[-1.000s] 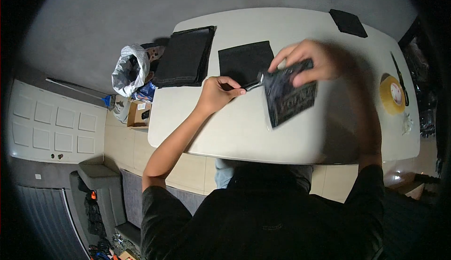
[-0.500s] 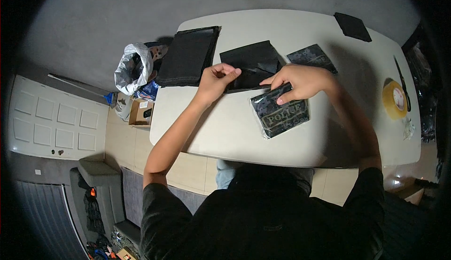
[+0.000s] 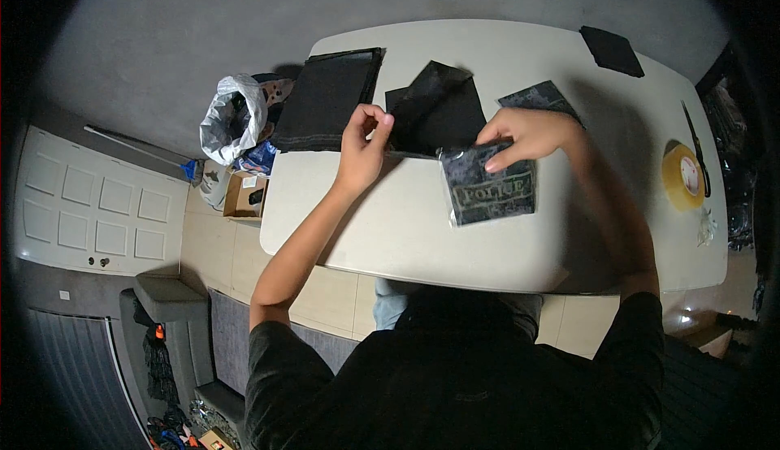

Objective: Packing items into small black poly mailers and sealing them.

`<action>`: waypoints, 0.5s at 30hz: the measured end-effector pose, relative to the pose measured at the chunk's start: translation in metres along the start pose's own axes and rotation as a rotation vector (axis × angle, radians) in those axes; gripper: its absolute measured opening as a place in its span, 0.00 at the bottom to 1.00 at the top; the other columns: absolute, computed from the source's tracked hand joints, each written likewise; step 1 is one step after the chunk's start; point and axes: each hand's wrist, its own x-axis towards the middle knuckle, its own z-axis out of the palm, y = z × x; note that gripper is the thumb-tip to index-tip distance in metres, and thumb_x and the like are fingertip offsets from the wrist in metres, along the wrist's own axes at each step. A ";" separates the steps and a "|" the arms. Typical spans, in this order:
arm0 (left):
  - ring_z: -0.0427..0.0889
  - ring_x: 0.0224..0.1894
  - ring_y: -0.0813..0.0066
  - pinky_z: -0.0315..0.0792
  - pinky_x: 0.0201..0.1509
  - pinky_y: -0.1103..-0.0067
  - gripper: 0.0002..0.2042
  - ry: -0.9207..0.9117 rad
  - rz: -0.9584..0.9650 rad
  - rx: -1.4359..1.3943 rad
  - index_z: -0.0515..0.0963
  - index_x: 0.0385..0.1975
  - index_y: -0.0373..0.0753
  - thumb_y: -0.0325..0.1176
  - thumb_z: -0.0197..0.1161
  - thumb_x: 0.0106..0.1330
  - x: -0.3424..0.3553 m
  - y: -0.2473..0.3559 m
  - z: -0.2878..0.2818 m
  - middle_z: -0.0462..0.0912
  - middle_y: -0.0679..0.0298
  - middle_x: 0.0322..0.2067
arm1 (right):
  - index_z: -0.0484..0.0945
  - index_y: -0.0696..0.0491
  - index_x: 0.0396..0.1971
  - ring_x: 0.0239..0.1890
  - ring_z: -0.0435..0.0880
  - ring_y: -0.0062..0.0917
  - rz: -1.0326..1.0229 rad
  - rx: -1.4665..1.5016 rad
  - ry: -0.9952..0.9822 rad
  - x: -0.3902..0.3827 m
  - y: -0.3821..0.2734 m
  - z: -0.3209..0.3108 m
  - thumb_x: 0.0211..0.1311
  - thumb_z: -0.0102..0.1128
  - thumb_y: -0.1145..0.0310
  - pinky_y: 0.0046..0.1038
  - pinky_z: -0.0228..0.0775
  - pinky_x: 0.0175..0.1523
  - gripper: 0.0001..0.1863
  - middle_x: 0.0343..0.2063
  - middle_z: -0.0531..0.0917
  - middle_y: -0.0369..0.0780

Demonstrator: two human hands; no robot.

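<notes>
At the left edge of a thin black bag [image 3: 451,113], my left hand [image 3: 362,148] is closed, thumb and forefinger pinched at its rim. The bag lies rumpled near the middle of the table, with a loose corner pointing up at the far side. My right hand [image 3: 536,135] grips the top edge of a flat, dark, camouflage-patterned packet [image 3: 494,188] in clear plastic wrap. This packet hangs tilted at the bag's near right corner; whether its edge goes inside the bag, I cannot tell. A second camouflage packet [image 3: 543,97] lies beyond my right hand, partly covered by it.
A thick stack of black bags [image 3: 329,97] lies on the left of the white table [image 3: 366,239]. A folded black piece [image 3: 612,51] sits at the far right corner. Yellowish tape [image 3: 682,177] and a long thin black tool [image 3: 695,145] are at the right edge. A lined bin [image 3: 233,121] stands left.
The black bag's flap has swung up and toward the far side. My left hand moved slightly left. The packet in my right hand has turned straighter and shifted closer to the bag.
</notes>
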 end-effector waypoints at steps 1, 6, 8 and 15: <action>0.69 0.29 0.87 0.68 0.30 0.84 0.09 0.001 0.001 -0.001 0.73 0.41 0.40 0.38 0.64 0.78 -0.003 -0.002 0.000 0.73 0.73 0.32 | 0.85 0.62 0.52 0.47 0.90 0.30 0.001 -0.001 0.000 -0.002 0.002 -0.004 0.63 0.73 0.59 0.31 0.81 0.55 0.24 0.47 0.90 0.47; 0.70 0.29 0.82 0.67 0.31 0.82 0.10 -0.112 -0.026 0.184 0.70 0.42 0.36 0.35 0.61 0.79 -0.028 0.009 0.002 0.76 0.65 0.36 | 0.81 0.70 0.52 0.38 0.90 0.25 -0.038 0.675 0.226 -0.008 0.039 -0.017 0.69 0.67 0.67 0.26 0.83 0.49 0.21 0.41 0.90 0.48; 0.69 0.28 0.81 0.68 0.30 0.81 0.11 -0.124 0.016 0.183 0.67 0.44 0.35 0.37 0.59 0.80 -0.034 0.008 0.004 0.76 0.62 0.36 | 0.80 0.71 0.52 0.39 0.90 0.26 -0.012 0.741 0.220 -0.007 0.049 -0.021 0.69 0.66 0.68 0.26 0.83 0.50 0.21 0.42 0.90 0.48; 0.71 0.27 0.79 0.71 0.31 0.78 0.13 -0.102 0.080 0.207 0.65 0.46 0.36 0.36 0.62 0.78 -0.040 0.010 0.008 0.77 0.57 0.39 | 0.77 0.70 0.59 0.44 0.89 0.27 0.042 0.688 0.239 -0.002 0.066 -0.023 0.69 0.66 0.70 0.26 0.82 0.53 0.23 0.47 0.89 0.48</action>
